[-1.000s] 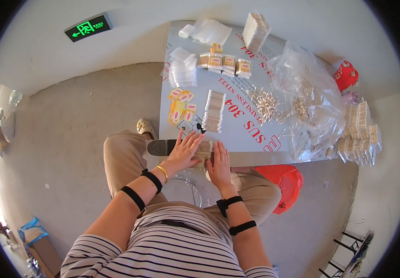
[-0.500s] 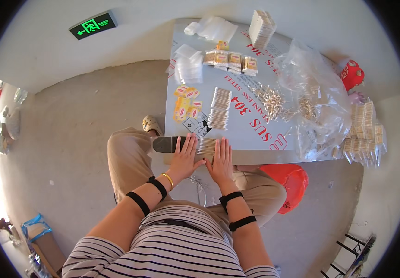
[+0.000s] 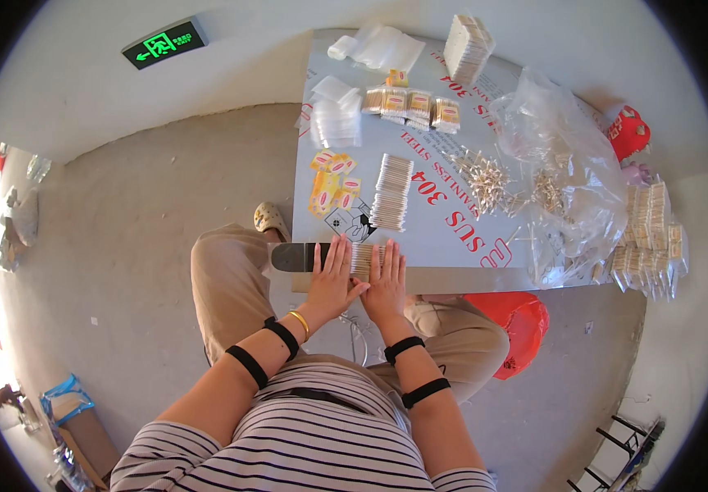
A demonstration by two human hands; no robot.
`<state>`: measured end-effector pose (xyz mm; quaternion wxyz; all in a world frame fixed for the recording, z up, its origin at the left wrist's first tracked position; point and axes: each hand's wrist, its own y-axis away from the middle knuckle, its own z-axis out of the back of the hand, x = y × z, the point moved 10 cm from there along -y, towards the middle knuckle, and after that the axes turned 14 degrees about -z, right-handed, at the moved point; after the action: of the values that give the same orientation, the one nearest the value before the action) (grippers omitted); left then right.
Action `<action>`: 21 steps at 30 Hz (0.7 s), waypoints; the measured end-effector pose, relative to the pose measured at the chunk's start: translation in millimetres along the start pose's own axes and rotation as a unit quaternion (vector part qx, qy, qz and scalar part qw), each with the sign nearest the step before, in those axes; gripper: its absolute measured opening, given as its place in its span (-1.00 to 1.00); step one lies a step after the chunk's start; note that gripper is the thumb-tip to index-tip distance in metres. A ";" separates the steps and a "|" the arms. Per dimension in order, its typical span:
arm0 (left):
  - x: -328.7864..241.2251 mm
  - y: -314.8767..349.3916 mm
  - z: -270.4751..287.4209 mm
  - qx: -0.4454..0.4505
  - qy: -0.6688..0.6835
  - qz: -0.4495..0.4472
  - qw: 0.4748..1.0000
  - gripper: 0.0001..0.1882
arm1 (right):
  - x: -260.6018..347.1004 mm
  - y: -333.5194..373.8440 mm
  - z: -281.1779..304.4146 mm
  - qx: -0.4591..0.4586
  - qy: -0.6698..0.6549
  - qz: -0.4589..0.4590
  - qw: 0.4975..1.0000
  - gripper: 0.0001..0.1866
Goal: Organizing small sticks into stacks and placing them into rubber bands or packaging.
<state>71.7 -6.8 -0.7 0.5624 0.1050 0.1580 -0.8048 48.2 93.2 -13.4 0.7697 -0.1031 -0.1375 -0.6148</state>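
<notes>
Fingers (image 3: 339, 252) of both hands lie flat and close together, pressing a small bundle of pale sticks (image 3: 363, 260) at the table's near edge; left hand (image 3: 334, 277) on its left side, right hand (image 3: 386, 277) on its right, neither curled around it. Compared with half a second ago, the hands have barely moved and sit a little closer over the bundle. On the grey table (image 3: 452, 271) lie one long row of stacked sticks (image 3: 391, 192), four banded bundles (image 3: 410, 107), one clear plastic bag (image 3: 571, 164) and several yellow packets (image 3: 331, 182)
</notes>
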 end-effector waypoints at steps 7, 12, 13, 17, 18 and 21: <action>-2.0 -15.8 -3.2 0.044 -0.005 -0.042 0.998 -0.18 | 2.8 -1.8 0.3 -0.006 0.010 0.004 1.000 -0.17; -5.9 -14.6 -4.1 0.046 0.018 -0.054 0.997 -0.19 | -1.2 -1.1 -0.8 -0.004 0.025 -0.004 1.000 -0.16; -5.6 -13.3 -4.6 0.051 0.027 -0.056 0.997 -0.20 | -0.2 -1.1 -0.9 0.003 0.017 -0.005 1.000 -0.18; 3.0 -15.6 1.7 0.036 0.054 -0.044 0.997 -0.19 | -0.1 0.3 -2.4 0.001 0.017 -0.006 1.000 -0.15; 17.7 -16.9 12.7 0.011 0.053 0.003 0.999 -0.20 | 3.3 0.6 -0.7 -0.001 0.014 -0.004 1.000 -0.15; 58.5 -29.0 51.0 -0.047 0.018 0.053 0.997 -0.30 | 8.7 0.2 -5.4 0.025 0.002 -0.025 0.999 -0.09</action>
<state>24.7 -67.6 30.3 0.6060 0.1014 0.2004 -0.7631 50.6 83.5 -15.5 0.7566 -0.0784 -0.1538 -0.6307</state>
